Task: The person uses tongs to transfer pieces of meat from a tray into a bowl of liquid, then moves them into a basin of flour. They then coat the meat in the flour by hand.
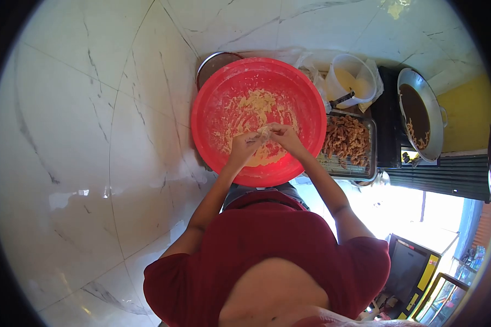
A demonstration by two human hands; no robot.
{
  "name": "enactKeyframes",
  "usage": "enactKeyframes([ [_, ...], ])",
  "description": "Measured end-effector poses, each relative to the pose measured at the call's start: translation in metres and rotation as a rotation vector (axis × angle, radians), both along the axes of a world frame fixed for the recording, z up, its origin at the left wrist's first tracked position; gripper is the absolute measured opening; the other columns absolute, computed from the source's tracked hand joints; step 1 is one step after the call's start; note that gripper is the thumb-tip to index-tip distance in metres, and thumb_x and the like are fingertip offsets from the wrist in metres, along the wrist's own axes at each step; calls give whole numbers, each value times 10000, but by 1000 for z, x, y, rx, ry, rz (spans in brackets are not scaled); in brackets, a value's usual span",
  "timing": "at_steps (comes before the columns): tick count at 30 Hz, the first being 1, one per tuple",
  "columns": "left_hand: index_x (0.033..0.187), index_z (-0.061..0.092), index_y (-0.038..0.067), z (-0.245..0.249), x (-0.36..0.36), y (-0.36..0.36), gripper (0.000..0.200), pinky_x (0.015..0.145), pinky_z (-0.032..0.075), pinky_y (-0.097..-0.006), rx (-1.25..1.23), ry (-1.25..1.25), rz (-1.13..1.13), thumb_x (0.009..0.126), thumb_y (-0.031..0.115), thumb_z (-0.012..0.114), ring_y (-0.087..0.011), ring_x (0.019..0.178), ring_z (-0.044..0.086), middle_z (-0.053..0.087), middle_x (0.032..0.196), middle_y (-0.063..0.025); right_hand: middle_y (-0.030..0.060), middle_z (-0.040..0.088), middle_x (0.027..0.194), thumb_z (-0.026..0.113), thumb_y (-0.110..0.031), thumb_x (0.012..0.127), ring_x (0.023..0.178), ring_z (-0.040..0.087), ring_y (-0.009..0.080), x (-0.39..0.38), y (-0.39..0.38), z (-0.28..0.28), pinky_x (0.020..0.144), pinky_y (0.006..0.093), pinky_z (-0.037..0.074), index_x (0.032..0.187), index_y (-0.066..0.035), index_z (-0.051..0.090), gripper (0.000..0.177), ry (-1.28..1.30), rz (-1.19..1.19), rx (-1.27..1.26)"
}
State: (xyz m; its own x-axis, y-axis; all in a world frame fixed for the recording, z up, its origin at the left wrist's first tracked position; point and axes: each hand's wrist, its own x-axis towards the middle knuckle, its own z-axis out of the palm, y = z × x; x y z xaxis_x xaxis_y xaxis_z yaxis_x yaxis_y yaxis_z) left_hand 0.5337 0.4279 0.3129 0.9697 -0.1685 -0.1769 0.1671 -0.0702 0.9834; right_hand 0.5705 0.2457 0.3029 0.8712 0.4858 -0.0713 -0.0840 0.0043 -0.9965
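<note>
A wide red basin [204,117] is in front of me, holding white flour and pale, flour-coated strips [256,103]. My left hand [245,144] and my right hand [283,136] come together over its near half. Their fingertips are pinched around a small pale, flour-coated piece [264,132], mostly covered by the fingers. What lies under the coating I cannot make out. Flour clings to the fingers of my left hand.
Right of the basin, a tray with a rack [372,150] carries browned fried strips [346,139]. Behind it stands a white tub [335,76] of pale liquid with a dark-handled utensil [342,99]. Farther right, a large pan [436,117] holds dark oil and several strips. Tiled walls border the left and back.
</note>
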Motion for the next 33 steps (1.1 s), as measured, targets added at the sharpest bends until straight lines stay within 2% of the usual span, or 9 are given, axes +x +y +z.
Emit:
enactKeyframes([
  [2, 992, 642, -56, 7, 3, -1, 270, 732, 485, -217, 27, 0, -31, 832, 160, 674, -95, 816, 611, 659, 869, -52, 62, 605, 1016, 570, -119, 877, 926, 563, 122, 0, -2, -4, 825, 260, 434, 1037, 9, 635, 215, -8, -28, 1],
  [5, 941, 656, -56, 15, 1, -7, 269, 504, 407, -184, -50, -49, -4, 813, 176, 701, -27, 613, 517, 628, 737, -16, 68, 607, 1039, 554, -133, 883, 945, 564, 129, 1, -5, 3, 853, 270, 428, 1043, 15, 634, 232, 33, -38, -28],
  [10, 963, 645, -61, -6, 0, -13, 264, 517, 409, -183, -182, -107, 30, 823, 159, 689, -30, 629, 519, 630, 753, -21, 82, 613, 1084, 539, -165, 898, 993, 565, 135, -4, -6, 15, 879, 284, 433, 1113, 36, 593, 299, 493, -43, 300],
  [13, 967, 642, -64, 5, -2, -13, 271, 544, 425, -184, -183, -88, 38, 826, 163, 686, -37, 650, 537, 641, 768, -37, 78, 622, 1074, 532, -179, 911, 999, 569, 131, -8, -5, 34, 883, 283, 439, 1147, 43, 566, 326, 481, -76, 349],
  [16, 990, 634, -65, -3, 0, -4, 284, 602, 453, -189, -88, -8, -22, 826, 162, 685, -59, 703, 575, 657, 815, -70, 71, 627, 1055, 541, -195, 912, 975, 576, 118, -9, -7, 12, 866, 270, 443, 1148, 32, 571, 329, 187, -16, 144],
  [22, 1073, 607, -35, -5, -16, 20, 308, 732, 482, -225, -2, -43, 201, 842, 162, 654, -102, 817, 621, 668, 920, -86, 45, 651, 967, 577, -103, 863, 879, 601, 115, 14, 0, -33, 776, 251, 471, 1106, 32, 596, 279, 214, -33, -30],
  [25, 1077, 615, -1, -10, -31, 47, 301, 739, 484, -242, 223, -211, 383, 845, 187, 645, -118, 808, 635, 673, 924, -86, 34, 659, 876, 642, -73, 784, 798, 611, 120, 32, 2, -77, 719, 263, 486, 1062, 4, 627, 289, 138, 320, -352],
  [31, 1008, 657, 79, -34, -46, 59, 230, 694, 487, -283, 519, -352, 474, 820, 211, 646, -165, 746, 652, 681, 856, -84, 216, 636, 758, 664, -42, 635, 706, 639, 316, 43, 43, -166, 651, 378, 498, 879, 36, 648, 256, -473, 280, -1026],
  [33, 975, 667, 91, -37, -47, 58, 209, 675, 484, -301, 592, -386, 478, 808, 216, 648, -185, 722, 650, 678, 821, -82, 228, 613, 726, 669, -45, 593, 680, 627, 333, 37, 48, -165, 604, 390, 486, 771, 27, 640, 194, -469, 326, -888],
])
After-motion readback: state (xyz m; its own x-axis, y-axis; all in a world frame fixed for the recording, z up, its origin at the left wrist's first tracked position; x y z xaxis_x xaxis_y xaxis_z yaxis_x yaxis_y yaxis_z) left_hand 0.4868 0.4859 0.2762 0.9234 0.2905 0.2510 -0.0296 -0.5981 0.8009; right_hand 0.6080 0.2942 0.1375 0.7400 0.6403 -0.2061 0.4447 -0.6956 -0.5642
